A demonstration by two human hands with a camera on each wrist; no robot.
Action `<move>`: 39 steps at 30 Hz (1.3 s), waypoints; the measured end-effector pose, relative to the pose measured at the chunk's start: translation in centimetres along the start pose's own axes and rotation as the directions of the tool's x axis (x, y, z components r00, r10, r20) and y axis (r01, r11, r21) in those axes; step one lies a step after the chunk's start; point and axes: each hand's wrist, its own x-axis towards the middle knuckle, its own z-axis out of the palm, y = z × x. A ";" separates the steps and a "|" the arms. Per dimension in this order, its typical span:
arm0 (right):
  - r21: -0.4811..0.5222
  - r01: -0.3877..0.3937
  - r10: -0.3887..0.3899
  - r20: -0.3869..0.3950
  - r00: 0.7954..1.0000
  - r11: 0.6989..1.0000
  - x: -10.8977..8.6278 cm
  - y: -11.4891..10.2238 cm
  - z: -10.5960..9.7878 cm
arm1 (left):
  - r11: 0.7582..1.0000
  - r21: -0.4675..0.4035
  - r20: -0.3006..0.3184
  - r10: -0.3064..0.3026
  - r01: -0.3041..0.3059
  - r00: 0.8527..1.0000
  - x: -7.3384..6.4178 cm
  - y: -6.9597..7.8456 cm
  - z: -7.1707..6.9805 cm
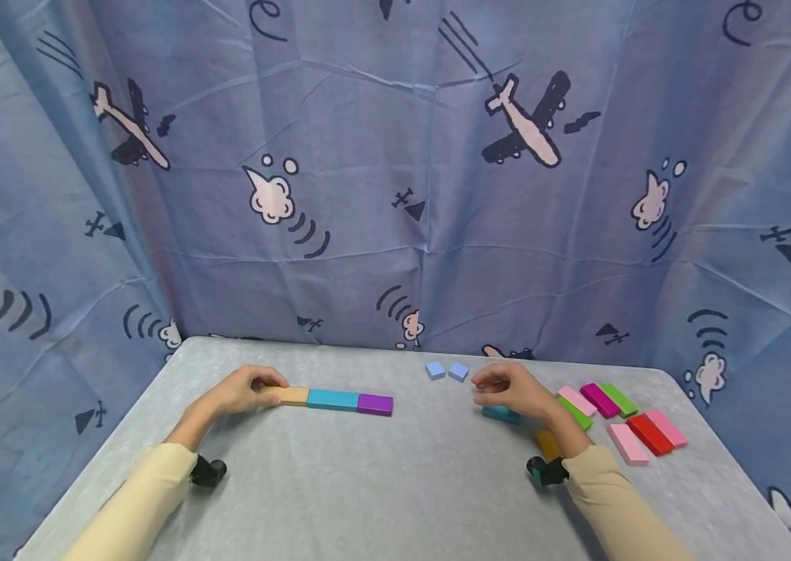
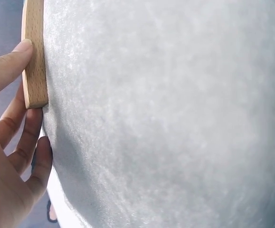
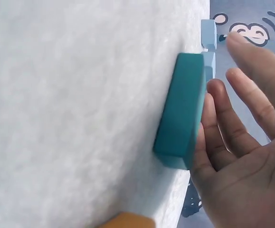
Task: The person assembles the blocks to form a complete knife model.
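Your left hand (image 1: pixel 242 389) pinching the tan block (image 1: pixel 294 396) at its outer end, your right hand (image 1: pixel 520 391) loosely spread by the teal block (image 1: pixel 502 415), contact unclear.

Cream sleeves (image 1: pixel 139 495) (plain), black wrist cameras (image 1: pixel 209 472)

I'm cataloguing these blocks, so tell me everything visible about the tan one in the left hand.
The tan block is oblong and looks wooden, with grain on its near side. It lies flat on the pale table, its right end against the longer blue block. The left hand grips its left end, partly hiding it.
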 end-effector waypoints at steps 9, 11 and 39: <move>-0.006 -0.034 0.034 0.018 0.999 0.999 -0.7 0.3 -0.5 | 1.000 0.005 0.005 0.018 -0.018 1.000 0.2 0.1 -0.1; -0.011 -0.035 0.035 0.025 0.999 0.999 -0.9 0.4 -0.6 | 1.000 0.006 0.006 0.021 -0.021 1.000 0.2 0.1 -0.1; -0.017 -0.074 0.074 0.017 0.997 0.997 -1.4 1.0 -0.3 | 1.000 -0.008 0.008 0.018 -0.018 1.000 0.1 -0.2 -0.1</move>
